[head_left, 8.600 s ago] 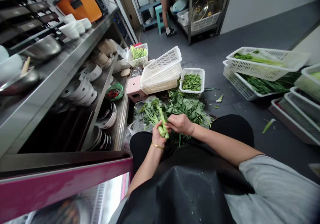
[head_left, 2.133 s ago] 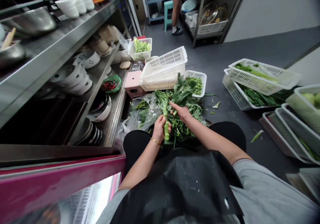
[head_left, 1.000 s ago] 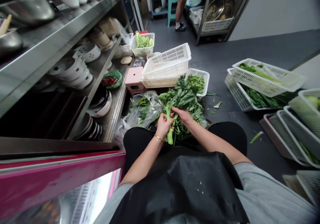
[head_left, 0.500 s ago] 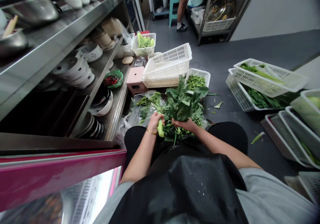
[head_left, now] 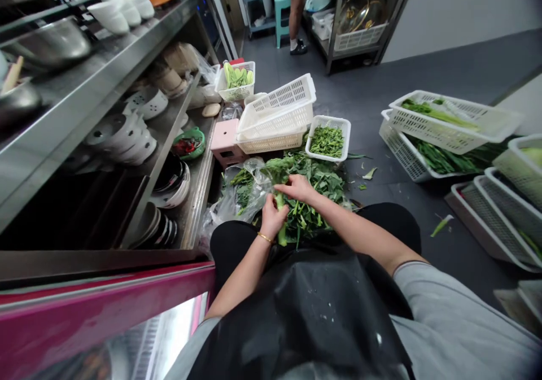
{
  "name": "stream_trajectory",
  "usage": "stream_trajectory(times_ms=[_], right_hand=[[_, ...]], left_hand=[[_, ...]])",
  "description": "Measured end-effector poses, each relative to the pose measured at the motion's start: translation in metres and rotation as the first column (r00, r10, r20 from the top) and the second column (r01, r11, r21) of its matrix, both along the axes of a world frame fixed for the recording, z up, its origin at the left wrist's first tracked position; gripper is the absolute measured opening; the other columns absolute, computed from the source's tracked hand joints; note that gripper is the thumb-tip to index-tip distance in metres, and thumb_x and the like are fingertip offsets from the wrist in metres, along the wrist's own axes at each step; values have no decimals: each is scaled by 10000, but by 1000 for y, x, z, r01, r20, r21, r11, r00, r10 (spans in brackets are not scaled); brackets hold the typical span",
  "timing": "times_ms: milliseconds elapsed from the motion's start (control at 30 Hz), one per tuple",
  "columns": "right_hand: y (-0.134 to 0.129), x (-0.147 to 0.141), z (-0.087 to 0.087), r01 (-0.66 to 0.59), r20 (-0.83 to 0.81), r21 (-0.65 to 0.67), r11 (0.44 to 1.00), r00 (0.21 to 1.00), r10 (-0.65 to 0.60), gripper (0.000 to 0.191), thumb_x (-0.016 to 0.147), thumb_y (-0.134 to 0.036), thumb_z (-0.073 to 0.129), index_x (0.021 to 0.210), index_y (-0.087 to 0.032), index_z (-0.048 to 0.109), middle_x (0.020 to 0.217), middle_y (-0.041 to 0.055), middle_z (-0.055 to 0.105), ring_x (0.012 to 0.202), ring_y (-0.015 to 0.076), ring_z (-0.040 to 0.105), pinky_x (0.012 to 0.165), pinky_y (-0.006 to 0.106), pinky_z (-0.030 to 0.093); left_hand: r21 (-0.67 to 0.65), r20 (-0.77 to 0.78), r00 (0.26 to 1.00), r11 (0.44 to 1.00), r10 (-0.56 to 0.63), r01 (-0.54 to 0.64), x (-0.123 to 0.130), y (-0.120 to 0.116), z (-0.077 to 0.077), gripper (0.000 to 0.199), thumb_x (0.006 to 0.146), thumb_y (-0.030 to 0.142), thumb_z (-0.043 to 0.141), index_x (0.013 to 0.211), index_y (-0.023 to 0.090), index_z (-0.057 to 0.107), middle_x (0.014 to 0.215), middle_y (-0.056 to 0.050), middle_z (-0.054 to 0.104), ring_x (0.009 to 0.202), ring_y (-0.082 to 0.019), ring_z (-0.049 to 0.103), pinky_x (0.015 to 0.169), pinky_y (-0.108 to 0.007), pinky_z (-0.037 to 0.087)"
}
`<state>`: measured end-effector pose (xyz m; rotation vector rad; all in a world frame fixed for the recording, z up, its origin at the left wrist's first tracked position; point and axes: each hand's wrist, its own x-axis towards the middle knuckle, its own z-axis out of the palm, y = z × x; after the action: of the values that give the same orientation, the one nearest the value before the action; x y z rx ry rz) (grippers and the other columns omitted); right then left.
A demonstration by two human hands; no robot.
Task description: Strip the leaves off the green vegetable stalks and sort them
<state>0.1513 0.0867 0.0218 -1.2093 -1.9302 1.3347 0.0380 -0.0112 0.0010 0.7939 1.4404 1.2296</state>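
Just below the frame's centre, a thick green stalk (head_left: 282, 234) is grasped by the left hand's (head_left: 273, 216) fingers; the right hand (head_left: 297, 188) is held at its upper part, its grip unclear. Stripping seems under way; a firm pinch, with the base steadied, seems called for.

Dark grey floor (head_left: 351, 81) with green leaf scraps (head_left: 441, 225), a teal stool (head_left: 282, 1) and stacked white baskets (head_left: 400, 148)
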Motion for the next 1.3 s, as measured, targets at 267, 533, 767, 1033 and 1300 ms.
stream_trajectory(times_ms=[267, 533, 767, 1033, 1300], right_hand=[[-52, 19, -6, 180, -294, 186, 966, 948, -120, 328, 822, -491, 551, 691, -193, 595, 642, 24, 611, 625, 138, 560, 683, 256, 451], [-15, 16, 19, 24, -405, -221, 975, 907, -114, 371, 722, -515, 622, 846, -167, 585, 602, -17, 568, 455, 112, 506, 443, 240, 393], [-41, 13, 16, 130, -268, -16, 991, 955, -130, 311, 816, -481, 540, 703, -191, 529, 448, -58, 418, 400, 80, 389, 427, 214, 310], [-36, 8, 17, -57, -208, -85, 995, 977, 39, 305, 724, -459, 634, 741, -188, 496, 535, -48, 512, 416, 74, 394, 415, 210, 306], [-70, 18, 11, -63, -326, 132, 989, 940, 104, 171, 741, -347, 576, 743, -202, 485, 627, -7, 535, 558, 118, 499, 527, 238, 407]], left_hand=[[88, 570, 794, 977, -211, 197, -4, -5, 29, 284, 634, 281, 571, 815, 210, 364, 562, 84, 348, 334, -31, 274, 306, -161, 213], [222, 546, 733, 914, -405, 340, -2, -14, 33, 282, 632, 279, 584, 784, 209, 357, 576, 65, 424, 331, -63, 369, 310, -195, 324], [36, 531, 823, 976, -199, 213, -14, -7, 30, 310, 751, 440, 601, 849, 189, 447, 606, 46, 458, 391, -58, 401, 364, -184, 353], [-43, 532, 814, 952, -234, 302, -3, -9, 26, 487, 748, 660, 524, 765, 177, 466, 533, 28, 470, 334, -69, 359, 320, -203, 323], [-203, 529, 847, 976, 41, 79, -9, 0, 18, 405, 779, 568, 539, 736, 172, 467, 504, 31, 464, 340, -76, 391, 343, -209, 335]])
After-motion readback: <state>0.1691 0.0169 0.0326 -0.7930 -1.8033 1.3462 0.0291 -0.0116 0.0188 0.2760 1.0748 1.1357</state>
